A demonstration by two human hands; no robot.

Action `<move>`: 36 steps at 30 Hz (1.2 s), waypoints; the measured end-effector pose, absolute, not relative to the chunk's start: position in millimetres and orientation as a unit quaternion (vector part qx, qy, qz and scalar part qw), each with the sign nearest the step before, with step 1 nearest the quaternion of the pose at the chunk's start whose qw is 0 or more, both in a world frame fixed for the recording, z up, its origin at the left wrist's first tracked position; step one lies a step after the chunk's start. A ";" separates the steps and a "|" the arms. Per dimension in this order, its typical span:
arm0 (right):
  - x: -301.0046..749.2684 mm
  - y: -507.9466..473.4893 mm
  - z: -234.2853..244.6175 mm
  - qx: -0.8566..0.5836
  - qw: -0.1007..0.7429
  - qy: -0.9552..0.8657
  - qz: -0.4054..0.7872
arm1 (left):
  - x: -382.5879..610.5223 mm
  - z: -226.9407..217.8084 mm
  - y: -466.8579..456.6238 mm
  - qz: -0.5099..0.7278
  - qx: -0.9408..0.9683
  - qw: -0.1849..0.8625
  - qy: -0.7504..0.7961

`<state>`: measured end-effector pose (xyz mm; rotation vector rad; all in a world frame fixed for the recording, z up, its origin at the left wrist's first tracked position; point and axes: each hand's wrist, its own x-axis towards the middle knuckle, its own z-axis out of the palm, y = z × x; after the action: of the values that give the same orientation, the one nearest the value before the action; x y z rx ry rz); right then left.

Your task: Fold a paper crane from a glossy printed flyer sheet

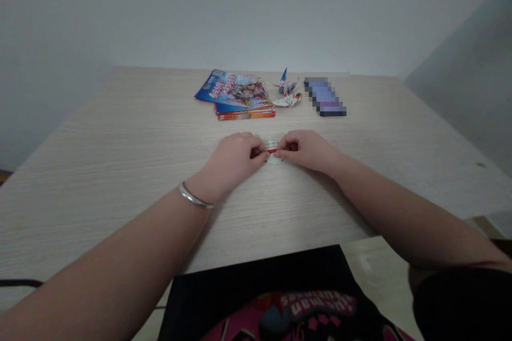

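Between my hands, on the pale table, lies a small folded piece of printed paper, white with a red strip. My left hand pinches its left side between thumb and fingers. From the other side, my right hand grips the right edge in the same way. Fingertips cover both ends of the paper, so its full outline is hidden. Just beyond the hands stand two folded paper cranes, a blue one and a mostly white one.
A stack of colourful printed booklets lies at the back, left of the cranes. To their right is a phone, its screen blurred. The wooden table runs up to a pale wall. A black cable shows at lower left.
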<state>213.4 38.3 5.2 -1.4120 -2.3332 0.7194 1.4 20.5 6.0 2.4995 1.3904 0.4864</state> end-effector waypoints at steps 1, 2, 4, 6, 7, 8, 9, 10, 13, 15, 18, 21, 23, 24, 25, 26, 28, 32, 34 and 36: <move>214.0 39.4 3.5 -0.500 0.173 -0.804 0.272 | 1.7 5.8 20.7 0.167 0.852 0.122 0.481; 214.6 40.5 1.8 -0.503 0.183 -0.795 0.286 | 2.1 5.6 20.8 0.166 0.849 0.124 0.486; 215.4 42.5 -0.9 -0.503 0.197 -0.787 0.297 | 3.0 5.6 20.8 0.167 0.843 0.130 0.494; 215.6 43.8 -2.2 -0.500 0.204 -0.785 0.304 | 3.7 5.8 20.7 0.178 0.833 0.147 0.503; 215.3 44.1 -2.2 -0.500 0.207 -0.783 0.307 | 3.9 6.0 20.7 0.184 0.827 0.159 0.507; 214.9 44.2 -1.9 -0.501 0.209 -0.781 0.310 | 4.1 6.2 20.7 0.189 0.822 0.169 0.510; 214.4 44.2 -1.3 -0.502 0.209 -0.779 0.312 | 4.2 6.3 20.8 0.191 0.820 0.175 0.510; 213.8 43.9 -0.7 -0.506 0.207 -0.778 0.309 | 4.2 6.4 20.8 0.190 0.821 0.175 0.509; 212.3 43.1 0.9 -0.515 0.194 -0.783 0.289 | 4.2 6.0 21.4 0.180 0.832 0.158 0.501; 211.7 42.9 1.0 -0.518 0.187 -0.787 0.278 | 4.2 5.1 22.0 0.179 0.837 0.146 0.495; 211.2 43.3 0.2 -0.518 0.185 -0.788 0.276 | 4.4 4.6 22.7 0.175 0.838 0.145 0.497; 211.1 44.0 0.1 -0.518 0.181 -0.787 0.281 | 4.7 5.5 22.8 0.166 0.832 0.161 0.504; 211.1 44.1 0.7 -0.520 0.179 -0.785 0.286 | 4.6 5.9 22.8 0.164 0.833 0.168 0.501; 211.2 44.0 1.1 -0.521 0.179 -0.783 0.289 | 4.5 5.8 23.0 0.164 0.834 0.171 0.498; 211.4 43.8 1.3 -0.523 0.180 -0.780 0.292 | 4.2 5.6 23.2 0.164 0.835 0.175 0.495; 211.7 43.5 1.4 -0.524 0.181 -0.778 0.296 | 3.9 5.3 23.5 0.163 0.835 0.182 0.493; 212.3 42.9 1.2 -0.524 0.183 -0.776 0.301 | 3.0 4.6 24.2 0.164 0.831 0.199 0.492; 213.0 42.3 0.6 -0.521 0.180 -0.779 0.300 | 2.2 4.5 24.7 0.164 0.825 0.213 0.497; 212.9 42.5 0.8 -0.522 0.175 -0.781 0.295 | 2.6 5.0 24.4 0.165 0.825 0.205 0.500; 212.5 42.8 1.5 -0.521 0.175 -0.783 0.291 | 3.4 5.6 24.0 0.164 0.826 0.195 0.503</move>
<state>212.5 42.8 1.5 -1.4755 -2.2194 0.8240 3.4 24.0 5.6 2.3156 1.4094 0.4585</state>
